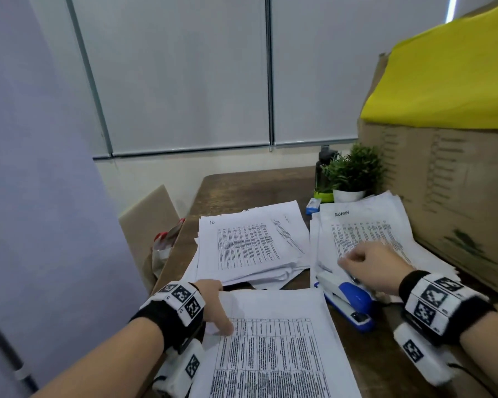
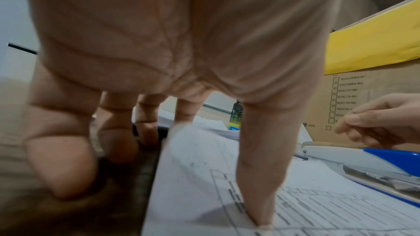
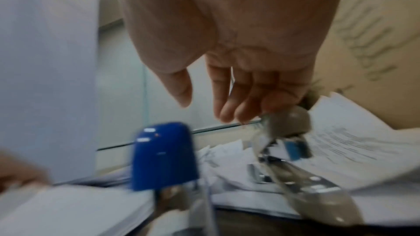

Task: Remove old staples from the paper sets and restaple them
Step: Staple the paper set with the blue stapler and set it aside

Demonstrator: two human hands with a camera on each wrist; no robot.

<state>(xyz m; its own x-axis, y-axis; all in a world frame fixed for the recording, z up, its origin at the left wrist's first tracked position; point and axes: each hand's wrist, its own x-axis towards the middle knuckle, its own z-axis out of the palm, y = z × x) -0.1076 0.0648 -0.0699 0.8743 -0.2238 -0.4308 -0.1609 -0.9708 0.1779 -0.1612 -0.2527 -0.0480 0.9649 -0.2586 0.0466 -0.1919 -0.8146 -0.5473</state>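
Observation:
A printed paper set [image 1: 276, 354] lies in front of me on the wooden table [image 1: 256, 185]. My left hand [image 1: 213, 305] holds it down at its upper left corner. The thumb [image 2: 259, 168] presses on the sheet and the straight fingers [image 2: 61, 168] stand on the table beside the paper's edge. To the paper's right lies a blue and white stapler [image 1: 347, 300]. My right hand [image 1: 368, 265] hovers just above it, fingers loosely curled and empty. In the blurred right wrist view, a grey metal stapler-like tool [image 3: 302, 182] lies on papers under the fingers, right of the blue stapler [image 3: 163, 155].
Two loose paper stacks [image 1: 250, 245] [image 1: 365, 234] lie further back. A large cardboard box [image 1: 449, 196] with a yellow sheet [image 1: 449, 76] walls off the right side. A potted plant [image 1: 351, 173], a dark bottle [image 1: 322, 168] and a small blue box [image 1: 313, 205] stand behind.

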